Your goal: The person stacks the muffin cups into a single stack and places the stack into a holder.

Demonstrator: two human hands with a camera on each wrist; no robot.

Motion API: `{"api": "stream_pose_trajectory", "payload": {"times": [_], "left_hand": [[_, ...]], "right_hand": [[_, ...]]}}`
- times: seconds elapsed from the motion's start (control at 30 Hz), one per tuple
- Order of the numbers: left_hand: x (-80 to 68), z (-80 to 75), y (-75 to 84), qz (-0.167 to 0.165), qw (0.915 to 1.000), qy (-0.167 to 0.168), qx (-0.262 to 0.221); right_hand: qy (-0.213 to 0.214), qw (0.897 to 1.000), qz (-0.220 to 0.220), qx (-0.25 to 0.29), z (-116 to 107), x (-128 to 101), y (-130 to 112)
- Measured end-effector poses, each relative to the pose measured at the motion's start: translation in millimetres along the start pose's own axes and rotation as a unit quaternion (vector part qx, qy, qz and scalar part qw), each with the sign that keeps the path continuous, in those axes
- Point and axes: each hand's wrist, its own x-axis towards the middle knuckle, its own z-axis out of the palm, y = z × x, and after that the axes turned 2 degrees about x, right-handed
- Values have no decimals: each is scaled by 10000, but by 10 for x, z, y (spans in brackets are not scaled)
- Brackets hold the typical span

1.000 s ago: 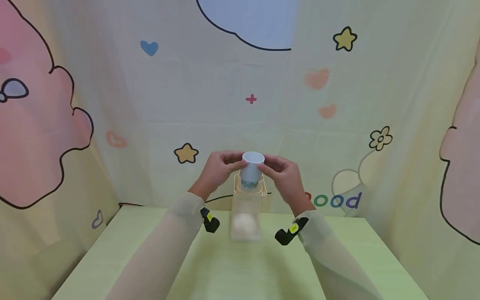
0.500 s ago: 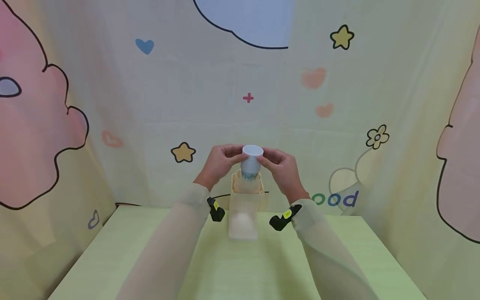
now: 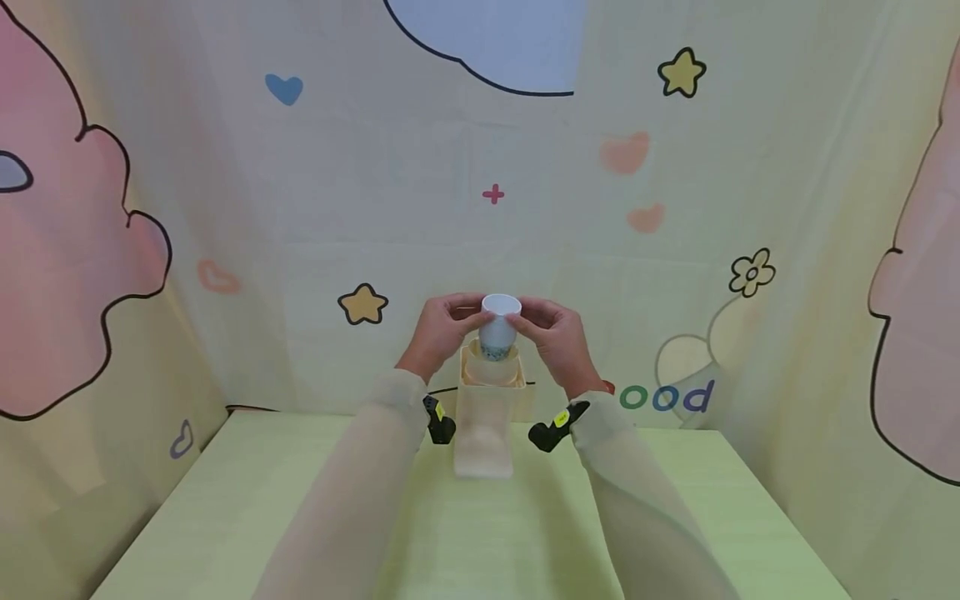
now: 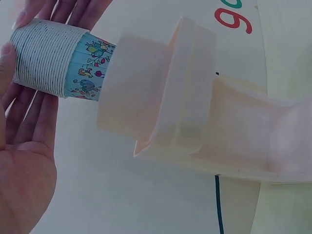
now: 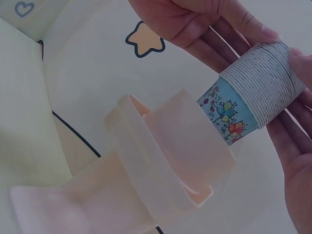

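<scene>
A stack of nested paper cups [image 3: 499, 329] stands upright between my two hands, white ridged rims on top and a blue patterned cup wall below. My left hand [image 3: 441, 332] grips its left side and my right hand [image 3: 558, 333] its right. Both thumbs press the near side, and the other fingers reach behind. The stack's lower end sits in the round tube of a pale pink cup dispenser [image 3: 483, 429]. In the left wrist view, the blue wall of the stack [image 4: 48, 58] runs into the tube [image 4: 131, 87]. The right wrist view shows the ridged stack [image 5: 265, 83] too.
The dispenser stands towards the back of a pale green table [image 3: 300, 500]. Behind it hangs a light curtain [image 3: 420, 192] printed with stars, hearts and letters. A dark line [image 4: 219, 204] shows behind the dispenser.
Both hands and the cup stack rose a little against the dispenser, then came slightly down again. My wrists have drawn closer together. The grip on the stack is the same.
</scene>
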Motion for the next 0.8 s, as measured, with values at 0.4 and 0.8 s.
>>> {"api": "stream_pose_trajectory", "payload": {"times": [0.4, 0.8], "left_hand": [[9, 33, -156, -136, 9998, 125, 57], [-30, 48, -267, -185, 9988, 156, 425]], "right_hand": [[8, 9999, 124, -94, 39, 3, 137], [62, 9995, 195, -227, 87, -49, 299]]}}
